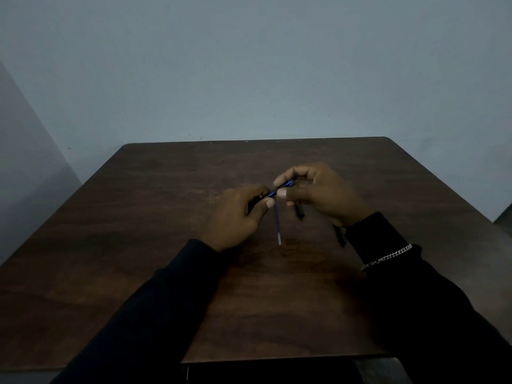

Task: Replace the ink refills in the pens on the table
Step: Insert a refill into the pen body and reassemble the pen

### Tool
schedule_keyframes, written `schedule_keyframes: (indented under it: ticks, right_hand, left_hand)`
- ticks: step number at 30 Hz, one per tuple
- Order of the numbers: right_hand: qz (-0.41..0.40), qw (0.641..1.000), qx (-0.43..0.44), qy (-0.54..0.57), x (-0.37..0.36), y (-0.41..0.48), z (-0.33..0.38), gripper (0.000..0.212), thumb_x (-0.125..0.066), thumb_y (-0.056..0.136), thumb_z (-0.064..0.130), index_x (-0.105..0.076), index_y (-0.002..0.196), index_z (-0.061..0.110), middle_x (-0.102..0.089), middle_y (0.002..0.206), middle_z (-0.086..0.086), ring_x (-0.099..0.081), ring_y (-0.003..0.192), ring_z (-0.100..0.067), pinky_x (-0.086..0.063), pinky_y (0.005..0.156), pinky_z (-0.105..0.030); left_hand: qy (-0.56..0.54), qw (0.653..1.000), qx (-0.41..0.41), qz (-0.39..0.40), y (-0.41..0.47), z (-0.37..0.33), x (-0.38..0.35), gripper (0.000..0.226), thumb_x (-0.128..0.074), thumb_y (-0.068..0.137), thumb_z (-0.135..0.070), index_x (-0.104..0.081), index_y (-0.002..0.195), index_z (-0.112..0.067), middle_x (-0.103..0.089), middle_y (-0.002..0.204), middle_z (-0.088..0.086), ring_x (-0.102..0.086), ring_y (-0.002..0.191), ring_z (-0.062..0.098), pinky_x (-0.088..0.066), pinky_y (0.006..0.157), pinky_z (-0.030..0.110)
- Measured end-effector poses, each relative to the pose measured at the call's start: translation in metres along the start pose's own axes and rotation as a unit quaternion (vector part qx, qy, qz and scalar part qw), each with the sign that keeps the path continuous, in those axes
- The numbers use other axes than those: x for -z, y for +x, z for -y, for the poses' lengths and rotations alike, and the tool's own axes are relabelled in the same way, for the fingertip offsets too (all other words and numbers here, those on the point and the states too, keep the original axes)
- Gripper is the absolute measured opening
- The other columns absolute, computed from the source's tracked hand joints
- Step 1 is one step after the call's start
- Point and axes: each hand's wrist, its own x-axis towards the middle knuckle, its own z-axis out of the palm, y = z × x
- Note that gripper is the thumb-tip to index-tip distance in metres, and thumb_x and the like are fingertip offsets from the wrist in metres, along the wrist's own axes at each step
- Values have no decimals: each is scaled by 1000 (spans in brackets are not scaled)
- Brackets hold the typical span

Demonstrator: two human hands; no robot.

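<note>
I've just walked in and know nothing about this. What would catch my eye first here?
Both hands, the left hand and right hand, meet over the middle of the dark wooden table, gripping a blue pen between them. Just below them a thin blue refill points toward the viewer; whether it lies on the wood is hard to tell. A silver chain bracelet glints over the right dark sleeve.

I can read no text, label, brand or number anywhere here. The slim blue pen barrel (279,187) I hold between my fingers shows no legible marking, and the dim light blurs any print it may carry.
</note>
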Motion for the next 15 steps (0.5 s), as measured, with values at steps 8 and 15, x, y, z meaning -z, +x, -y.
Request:
schedule_keyframes:
  ticks: [8,15]
  right_hand:
    - [-20,998,5,56,1,-2,3,18,-74,87,-4,-74,97,11,-74,89,-7,-69,73,-9,-56,67,-27]
    - [-37,997,-1,72,1,-2,2,16,-71,90,-5,-73,101,6,-74,89,-9,-69,70,-9,-58,70,-26]
  left_hand:
    - [-32,999,1,-20,0,0,-1,17,-55,107,-27,-67,98,-19,-64,71,-2,-60,63,15,-49,62,42]
    - [-41,999,-1,-28,0,-2,-2,22,-54,108,-29,-66,93,-16,-63,69,0,-60,61,16,-48,62,42]
